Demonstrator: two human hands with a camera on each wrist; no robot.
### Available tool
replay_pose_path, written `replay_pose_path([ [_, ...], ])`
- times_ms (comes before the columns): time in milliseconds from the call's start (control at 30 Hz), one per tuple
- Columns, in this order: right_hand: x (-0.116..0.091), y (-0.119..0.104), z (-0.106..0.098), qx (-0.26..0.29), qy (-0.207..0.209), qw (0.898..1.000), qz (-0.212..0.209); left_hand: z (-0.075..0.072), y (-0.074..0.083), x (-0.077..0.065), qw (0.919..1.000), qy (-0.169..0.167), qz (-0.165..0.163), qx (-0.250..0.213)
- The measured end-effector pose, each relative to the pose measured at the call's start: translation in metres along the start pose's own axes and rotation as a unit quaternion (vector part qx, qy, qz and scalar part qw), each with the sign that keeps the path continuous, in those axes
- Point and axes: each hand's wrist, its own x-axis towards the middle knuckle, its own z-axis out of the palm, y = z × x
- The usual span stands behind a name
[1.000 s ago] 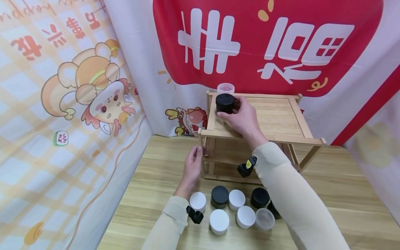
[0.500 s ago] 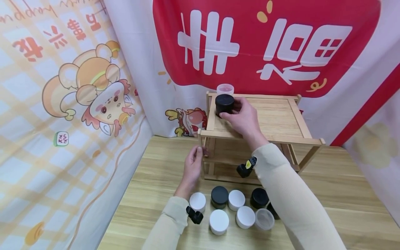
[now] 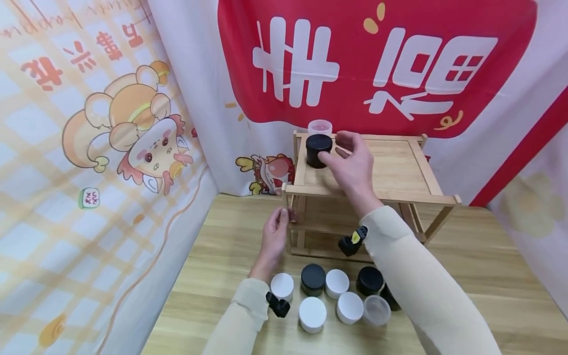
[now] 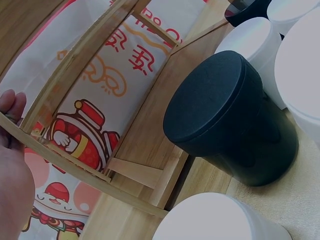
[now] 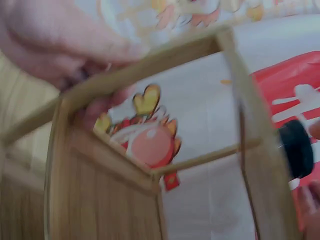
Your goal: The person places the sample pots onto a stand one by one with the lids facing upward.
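Observation:
On the top shelf of a small wooden rack [image 3: 390, 162], near its left end, stands an upright black lidded jar [image 3: 318, 150]. Just behind it is a clear plastic jar [image 3: 320, 127]. My right hand [image 3: 355, 167] is beside the black jar with fingers spread; the thumb is at the jar's right side, and whether it touches cannot be told. In the right wrist view the same black jar [image 5: 296, 149] shows at the right edge. My left hand [image 3: 272, 241] grips the rack's front left post, its fingers curled round the wood.
In front of the rack stand several jars: white ones such as a white jar [image 3: 312, 314], dark ones such as a black jar [image 3: 313, 279], and a clear jar [image 3: 377, 310]. My right sleeve partly covers a dark one. A printed cloth [image 3: 195, 74] hangs behind and left.
My right hand has loosened from the black jar and drawn slightly right, its fingers opening. The jar stays on the top shelf. My left hand keeps its grip on the rack.

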Motion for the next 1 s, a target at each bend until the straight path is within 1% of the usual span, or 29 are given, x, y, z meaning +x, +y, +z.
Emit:
replay_pose_path([
  [67, -0.005, -0.006, -0.006, 0.068, 0.031, 0.997, -0.017, 0.001, -0.001, -0.001, 1.0000, -0.002, 0.000, -0.002],
  [133, -0.010, -0.015, -0.014, 0.125, 0.052, 0.990, -0.032, 0.002, -0.002, -0.001, 1.0000, -0.003, -0.002, -0.001],
  [200, -0.017, -0.023, -0.023, 0.158, 0.063, 0.984, -0.045, 0.003, -0.002, -0.001, 1.0000, -0.003, 0.001, -0.001],
  [267, -0.025, -0.031, -0.034, 0.186, 0.066, 0.979, -0.056, 0.003, -0.002, -0.001, 1.0000, -0.003, 0.006, -0.002],
  [400, -0.045, -0.033, -0.058, 0.247, 0.065, 0.964, -0.068, 0.004, -0.001, -0.001, 1.0000, -0.004, 0.005, -0.007],
  [500, -0.062, -0.026, -0.076, 0.259, 0.072, 0.961, -0.067, 0.003, -0.001, -0.003, 1.0000, 0.000, -0.001, -0.008],
  [600, -0.079, -0.014, -0.093, 0.239, 0.089, 0.964, -0.068, 0.003, -0.002, -0.003, 1.0000, 0.002, -0.005, -0.008],
  [767, -0.107, 0.009, -0.121, 0.224, 0.120, 0.963, -0.087, 0.001, -0.003, -0.002, 0.9998, 0.005, 0.002, -0.017],
  [933, -0.132, 0.039, -0.147, 0.219, 0.115, 0.962, -0.116, -0.001, -0.003, -0.001, 0.9998, 0.000, 0.002, -0.021],
  [1000, -0.142, 0.053, -0.156, 0.232, 0.106, 0.958, -0.127, -0.001, -0.003, -0.001, 0.9997, -0.003, 0.001, -0.022],
])
